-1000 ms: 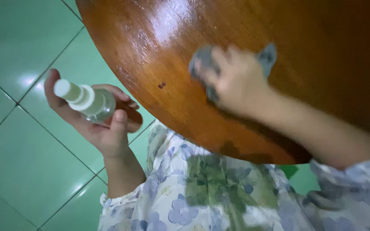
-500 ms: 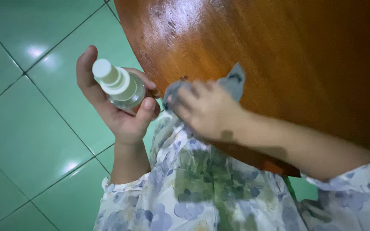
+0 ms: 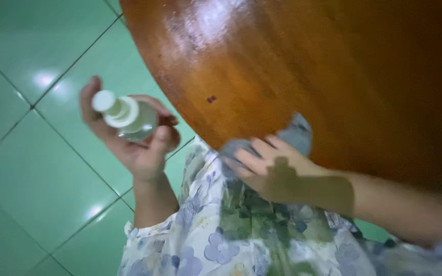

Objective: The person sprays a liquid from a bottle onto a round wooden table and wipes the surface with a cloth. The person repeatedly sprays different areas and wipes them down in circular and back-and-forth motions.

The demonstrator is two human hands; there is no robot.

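Fingers (image 3: 254,159) of the right hand (image 3: 277,174) press a soft grey cloth (image 3: 297,135) onto the glossy round wooden table (image 3: 308,66).

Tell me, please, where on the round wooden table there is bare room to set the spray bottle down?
The wooden table is bare from the small dark spot up to the glossy patch and across the shadowed right side. Only the near edge is crowded: the right hand presses a grey cloth there. The left hand holds the spray bottle over the green tiled floor.

Small clear white-capped spray bottle (image 3: 128,118) in left hand (image 3: 138,148), off-table.
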